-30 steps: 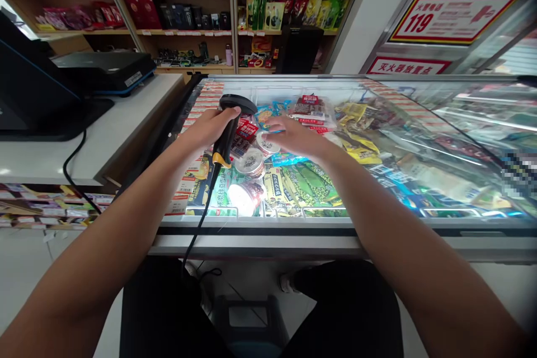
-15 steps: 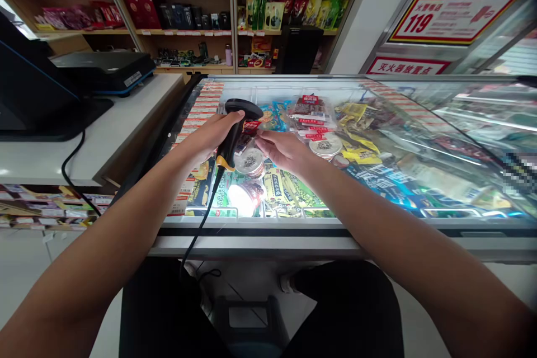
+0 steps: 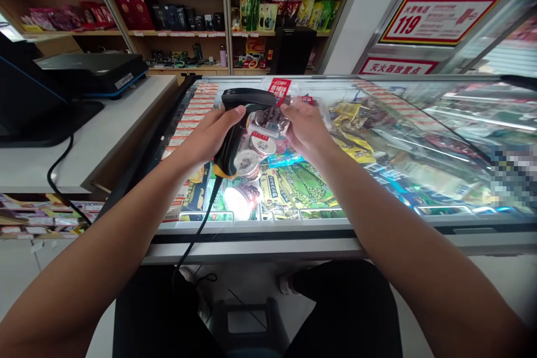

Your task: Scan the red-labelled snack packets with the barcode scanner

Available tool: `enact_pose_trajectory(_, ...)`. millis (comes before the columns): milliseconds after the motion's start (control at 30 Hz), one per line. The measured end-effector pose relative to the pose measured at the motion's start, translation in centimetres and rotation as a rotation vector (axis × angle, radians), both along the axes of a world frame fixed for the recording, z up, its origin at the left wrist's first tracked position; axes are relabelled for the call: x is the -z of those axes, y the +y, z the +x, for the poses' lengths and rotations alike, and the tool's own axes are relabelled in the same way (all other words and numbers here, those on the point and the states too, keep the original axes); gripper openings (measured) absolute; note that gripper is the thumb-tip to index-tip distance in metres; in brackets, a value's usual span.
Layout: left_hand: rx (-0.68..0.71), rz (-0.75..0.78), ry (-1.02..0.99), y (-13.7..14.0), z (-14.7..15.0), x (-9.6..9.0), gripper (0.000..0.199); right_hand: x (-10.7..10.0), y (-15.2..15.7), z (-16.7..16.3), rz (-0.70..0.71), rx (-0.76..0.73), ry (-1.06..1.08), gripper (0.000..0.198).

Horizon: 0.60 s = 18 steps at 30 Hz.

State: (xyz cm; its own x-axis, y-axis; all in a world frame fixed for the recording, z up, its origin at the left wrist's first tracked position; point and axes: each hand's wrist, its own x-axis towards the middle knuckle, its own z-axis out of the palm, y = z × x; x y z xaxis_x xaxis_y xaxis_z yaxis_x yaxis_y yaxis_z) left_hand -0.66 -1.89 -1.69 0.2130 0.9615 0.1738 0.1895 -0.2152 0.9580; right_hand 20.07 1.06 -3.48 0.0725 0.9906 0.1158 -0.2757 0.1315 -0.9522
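Shining above the glass-topped freezer (image 3: 260,240), a clear plastic packet (image 3: 268,125) with a red label (image 3: 279,88) is pinched in the right hand (image 3: 309,127); also above the freezer, the left hand (image 3: 213,135) wraps a smooth black scanner (image 3: 230,150). Round tubs (image 3: 247,163) lie inside.

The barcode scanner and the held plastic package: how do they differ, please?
The barcode scanner is mainly black with a yellow lower end; the plastic package is clear, with a red label and dark contents. The left hand grips the scanner, while the right hand holds the package at its edge. The scanner has a cable; the package bears a printed barcode. Both are held over the chest freezer.
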Motion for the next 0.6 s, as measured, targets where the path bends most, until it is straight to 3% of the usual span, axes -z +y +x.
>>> enact_pose_trajectory(133,0.098,-0.007,0.068,-0.9,-0.1,-0.7,0.052,-1.3,0.9,1.9,0.039,0.103,-0.068,0.007)
enact_pose_trajectory(333,0.211,-0.068,0.085,-1.0,-0.3,-0.8,0.058,-1.4,0.9,2.7,0.042,0.095,-0.076,0.010)
enact_pose_trajectory(600,0.208,-0.057,0.119,-1.1,-0.4,-1.2,0.062,-1.3,1.1,3.3,0.065,0.095,-0.165,0.007)
